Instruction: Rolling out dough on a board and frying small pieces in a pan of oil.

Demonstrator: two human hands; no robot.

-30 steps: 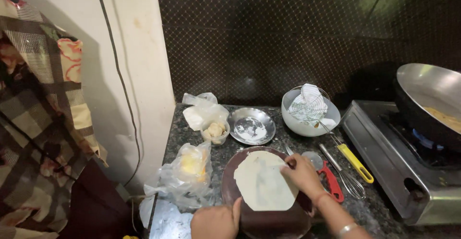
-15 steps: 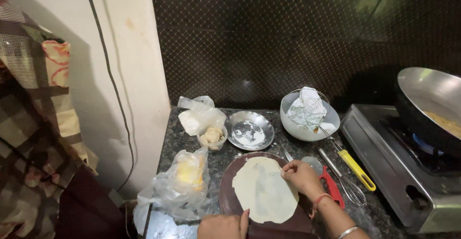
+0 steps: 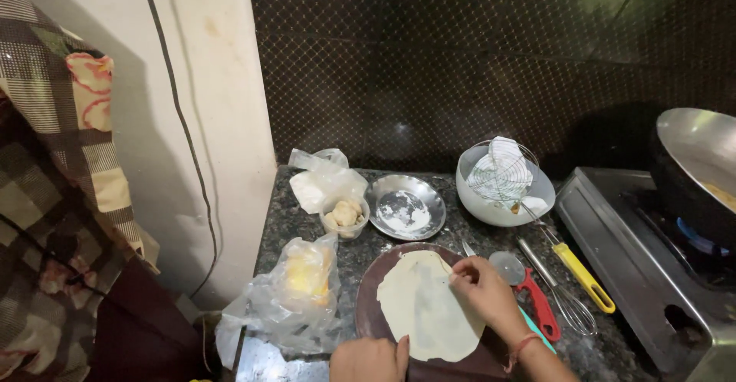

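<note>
A thin, pale, rolled-out dough sheet (image 3: 424,306) lies on a round dark brown board (image 3: 371,299) on the granite counter. My right hand (image 3: 483,294) rests on the sheet's right edge, fingers pinched at a small metal tool whose tip pokes out by the board's rim. My left hand (image 3: 370,358) presses flat on the near edge of the sheet at the bottom of the view. Right of the board lies a red-handled wheel cutter (image 3: 527,294).
Behind the board stand a steel plate with flour (image 3: 405,206), a small bowl of dough balls (image 3: 344,216), a white bowl (image 3: 502,184) with a yellow-handled wire skimmer (image 3: 567,263). A plastic bag (image 3: 295,299) lies left. A gas stove (image 3: 652,263) with a pan (image 3: 701,169) stands right.
The view has shifted a little to the right and closer. My right hand has stayed at the sheet's right edge, and my left hand has slid slightly right along its near edge.
</note>
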